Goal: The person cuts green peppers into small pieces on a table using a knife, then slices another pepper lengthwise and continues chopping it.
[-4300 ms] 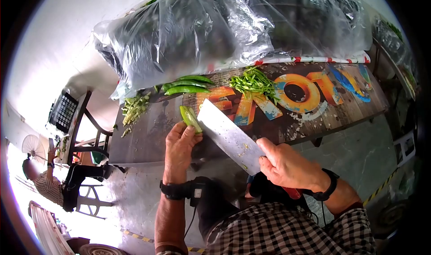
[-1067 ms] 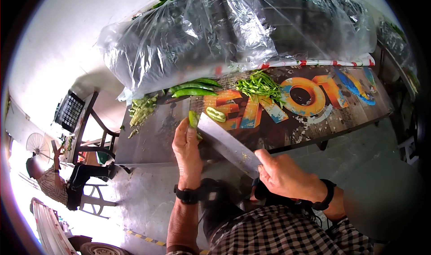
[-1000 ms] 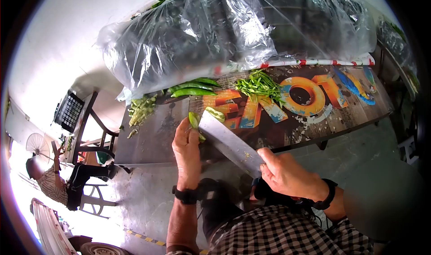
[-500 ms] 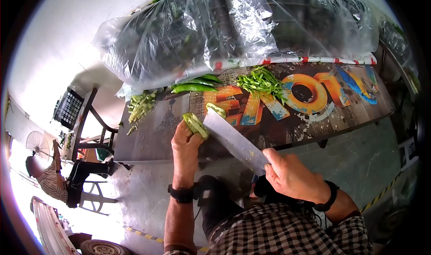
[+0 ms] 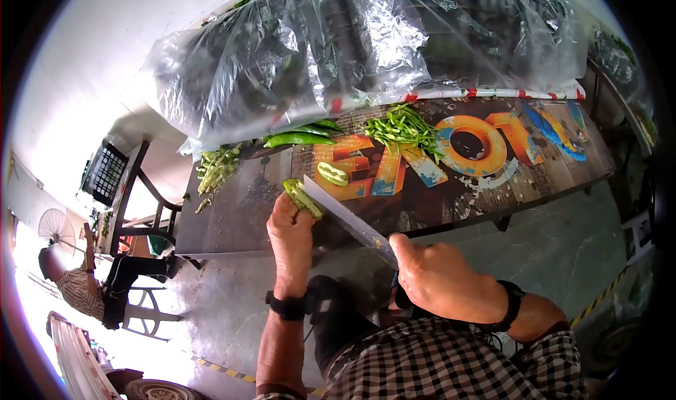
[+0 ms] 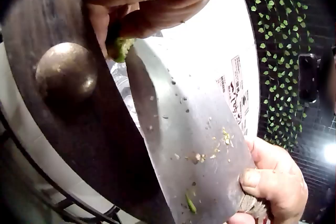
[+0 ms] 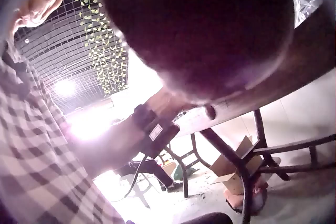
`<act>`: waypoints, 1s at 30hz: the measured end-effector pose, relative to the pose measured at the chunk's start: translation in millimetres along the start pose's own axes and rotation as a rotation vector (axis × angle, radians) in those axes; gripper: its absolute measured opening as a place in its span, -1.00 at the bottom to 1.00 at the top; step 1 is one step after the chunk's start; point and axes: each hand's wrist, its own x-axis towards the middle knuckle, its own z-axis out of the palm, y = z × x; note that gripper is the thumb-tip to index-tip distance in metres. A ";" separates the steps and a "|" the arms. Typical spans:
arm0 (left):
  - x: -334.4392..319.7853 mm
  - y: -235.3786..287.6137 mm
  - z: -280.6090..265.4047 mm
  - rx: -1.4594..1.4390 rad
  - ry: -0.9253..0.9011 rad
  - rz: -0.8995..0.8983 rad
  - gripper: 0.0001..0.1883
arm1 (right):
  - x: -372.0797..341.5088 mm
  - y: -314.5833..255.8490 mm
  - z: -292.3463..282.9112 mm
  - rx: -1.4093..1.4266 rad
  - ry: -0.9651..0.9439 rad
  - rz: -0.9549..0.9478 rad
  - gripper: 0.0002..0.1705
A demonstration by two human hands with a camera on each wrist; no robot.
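In the head view my left hand (image 5: 290,238) holds a split green chili pepper (image 5: 303,199) at the near edge of the table, its pale cut inside facing up. My right hand (image 5: 447,277) grips the handle of a cleaver (image 5: 348,220), whose blade slants to the left with its tip right at the pepper. Bits of seed and flesh cling to the blade in the left wrist view, where the pepper is mostly hidden by fingers. Another cut pepper piece (image 5: 332,175) lies just beyond the blade. The right wrist view is mostly blocked by a dark shape.
Whole green peppers (image 5: 299,139) lie at the back of the table (image 5: 232,224). A pile of green strips (image 5: 401,129) sits right of them, pale pepper scraps (image 5: 218,167) to the left. Clear plastic sheeting (image 5: 282,69) covers something behind. Another person (image 5: 81,287) sits far left.
Since the earliest frame, a cut piece has appeared on the table. My left hand has turned the held pepper cut side up. The cleaver has shifted left and tilted more edge-on.
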 end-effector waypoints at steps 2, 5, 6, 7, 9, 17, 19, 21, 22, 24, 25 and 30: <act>-2.5 2.4 2.6 0.022 0.021 -0.002 -0.61 | 1.5 -1.4 1.5 -0.023 -0.004 -0.017 -0.78; -4.9 9.5 3.6 -0.027 0.019 -0.035 -0.61 | 4.3 1.3 1.6 0.066 -0.014 -0.020 -0.77; -4.6 11.2 3.7 -0.058 0.013 -0.049 -0.61 | 5.5 7.7 0.6 0.142 -0.034 0.006 -0.76; -3.2 9.8 2.1 -0.088 -0.010 -0.061 -0.61 | 6.6 13.5 -2.1 0.218 -0.055 0.032 -0.75; 0.0 6.4 -1.3 -0.149 -0.058 -0.088 -0.61 | 7.5 21.7 -10.1 0.242 -0.042 0.036 -0.75; 2.6 9.4 -4.7 -0.294 -0.106 -0.151 -0.59 | 10.0 39.4 -12.9 0.435 -0.160 0.097 -0.79; 2.6 10.3 -4.8 -0.292 -0.095 -0.152 -0.58 | 9.9 37.6 -14.5 0.331 -0.155 0.071 -0.80; 2.5 8.4 -4.5 -0.268 -0.085 -0.140 -0.57 | 8.3 27.2 -18.9 0.179 -0.145 0.038 -0.80; 2.7 8.9 -3.6 -0.294 -0.083 -0.146 -0.57 | 8.2 24.3 -17.4 0.293 -0.108 0.056 -0.77; 1.8 10.9 -2.8 -0.344 -0.075 -0.159 -0.56 | 7.1 32.9 -8.5 0.357 -0.103 0.026 -0.80; 1.4 11.1 -3.0 -0.342 -0.064 -0.164 -0.55 | 7.8 37.2 -3.2 0.389 -0.101 0.008 -0.81; 3.1 3.0 -5.8 -0.313 -0.027 -0.154 -0.56 | 13.7 35.5 7.6 0.422 -0.142 0.021 -0.83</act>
